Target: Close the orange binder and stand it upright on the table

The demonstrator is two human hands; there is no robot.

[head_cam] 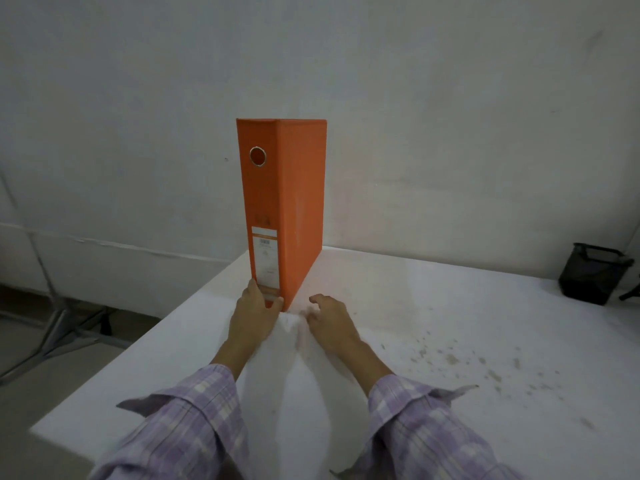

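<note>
Table (433, 341), white and speckled, carries the closed orange lever-arch binder (282, 209) upright at frame centre, spine forward. Left hand (254, 311) clasps the spine's foot, apparently steadying it; right hand (329, 317) hovers beside, fingers loosely apart, holding nothing.

An orange binder (282, 209) with a white spine label (266, 259), a white desk (433, 323) with brownish specks, lilac checked sleeves (194, 420) and a seemingly black container (588, 278) are seen.
</note>
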